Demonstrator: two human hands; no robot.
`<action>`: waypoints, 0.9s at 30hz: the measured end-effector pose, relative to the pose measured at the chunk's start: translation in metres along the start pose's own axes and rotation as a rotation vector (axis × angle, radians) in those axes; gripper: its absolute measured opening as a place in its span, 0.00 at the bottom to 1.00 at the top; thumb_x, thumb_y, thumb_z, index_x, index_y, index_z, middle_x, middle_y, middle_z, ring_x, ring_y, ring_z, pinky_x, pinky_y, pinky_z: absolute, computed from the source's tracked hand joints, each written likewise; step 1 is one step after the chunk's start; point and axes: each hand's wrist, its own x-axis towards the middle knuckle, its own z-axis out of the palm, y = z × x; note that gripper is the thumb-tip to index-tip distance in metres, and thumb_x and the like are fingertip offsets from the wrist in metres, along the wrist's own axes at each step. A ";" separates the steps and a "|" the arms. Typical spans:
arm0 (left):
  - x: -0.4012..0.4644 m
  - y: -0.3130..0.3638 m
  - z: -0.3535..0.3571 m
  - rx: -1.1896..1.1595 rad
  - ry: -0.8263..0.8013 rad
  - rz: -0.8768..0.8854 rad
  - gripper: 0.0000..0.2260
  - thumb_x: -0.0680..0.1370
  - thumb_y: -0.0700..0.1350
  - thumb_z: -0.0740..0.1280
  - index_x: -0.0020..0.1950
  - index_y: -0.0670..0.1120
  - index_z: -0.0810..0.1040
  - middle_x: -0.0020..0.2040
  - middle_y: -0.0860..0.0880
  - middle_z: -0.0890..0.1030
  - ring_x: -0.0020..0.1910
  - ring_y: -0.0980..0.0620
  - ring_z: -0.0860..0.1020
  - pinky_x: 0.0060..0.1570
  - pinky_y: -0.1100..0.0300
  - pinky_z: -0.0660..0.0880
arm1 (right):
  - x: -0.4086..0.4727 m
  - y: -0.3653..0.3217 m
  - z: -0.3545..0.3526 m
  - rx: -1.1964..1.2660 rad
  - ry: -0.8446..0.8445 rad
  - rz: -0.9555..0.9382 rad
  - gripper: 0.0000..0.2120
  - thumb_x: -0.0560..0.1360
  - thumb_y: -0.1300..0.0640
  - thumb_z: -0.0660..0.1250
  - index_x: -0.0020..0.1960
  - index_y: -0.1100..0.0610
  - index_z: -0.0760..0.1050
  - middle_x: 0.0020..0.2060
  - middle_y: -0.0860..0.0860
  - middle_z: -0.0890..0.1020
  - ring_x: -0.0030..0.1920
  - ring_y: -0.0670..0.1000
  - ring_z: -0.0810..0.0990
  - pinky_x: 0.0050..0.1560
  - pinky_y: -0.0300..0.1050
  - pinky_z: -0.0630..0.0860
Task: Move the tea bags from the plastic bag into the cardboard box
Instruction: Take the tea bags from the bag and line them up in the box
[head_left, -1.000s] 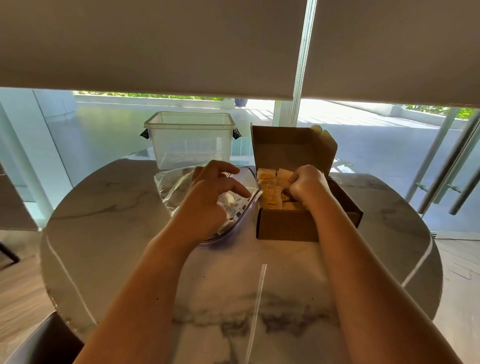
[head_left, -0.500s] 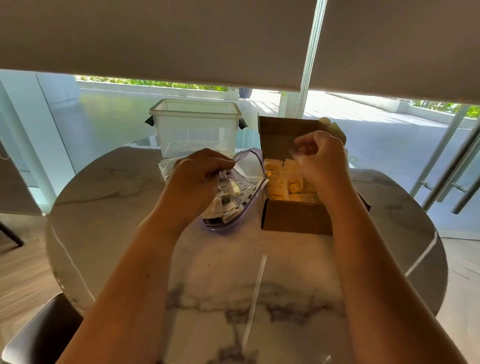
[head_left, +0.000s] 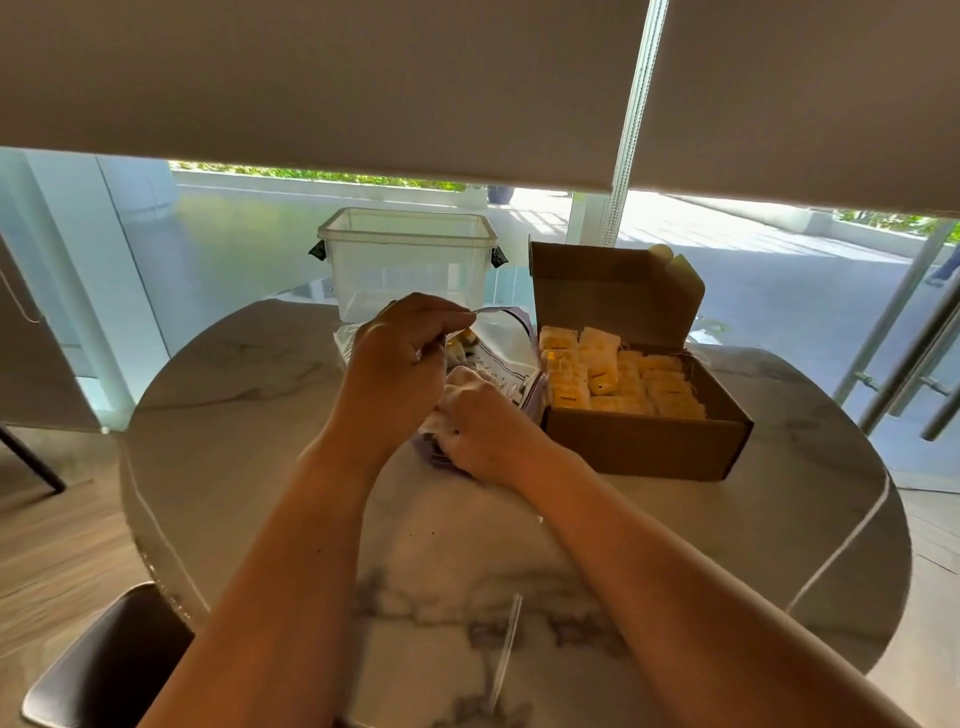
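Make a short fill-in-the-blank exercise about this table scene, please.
1. The left hand holds up the rim of the clear ____ bag.
2. The right hand reaches into the ____.
3. The yellow tea bags fill the open brown ____ box.
4. The clear plastic tub stands ____ the bag.

Missing words: plastic; bag; cardboard; behind

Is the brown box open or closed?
Open. The cardboard box has its lid flap standing up at the back, and rows of yellow tea bags show inside it.
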 end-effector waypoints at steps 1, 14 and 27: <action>0.000 0.001 0.000 -0.005 -0.001 -0.008 0.17 0.73 0.28 0.62 0.51 0.45 0.83 0.52 0.50 0.82 0.51 0.57 0.78 0.57 0.69 0.72 | 0.001 0.000 0.000 -0.022 0.046 -0.008 0.12 0.77 0.63 0.59 0.58 0.62 0.75 0.58 0.56 0.72 0.61 0.55 0.70 0.62 0.43 0.69; -0.001 0.000 0.007 0.011 -0.060 -0.148 0.05 0.74 0.59 0.65 0.44 0.59 0.78 0.57 0.59 0.75 0.61 0.58 0.63 0.61 0.52 0.66 | -0.013 0.009 -0.053 0.647 0.604 0.115 0.10 0.76 0.66 0.64 0.54 0.55 0.77 0.36 0.42 0.78 0.39 0.42 0.79 0.42 0.32 0.76; -0.003 0.006 0.019 -0.065 -0.080 -0.189 0.04 0.74 0.53 0.68 0.43 0.55 0.80 0.58 0.57 0.76 0.64 0.52 0.67 0.65 0.48 0.64 | -0.031 0.036 -0.091 1.169 0.448 0.357 0.05 0.71 0.65 0.69 0.45 0.57 0.77 0.38 0.52 0.81 0.32 0.47 0.79 0.35 0.39 0.80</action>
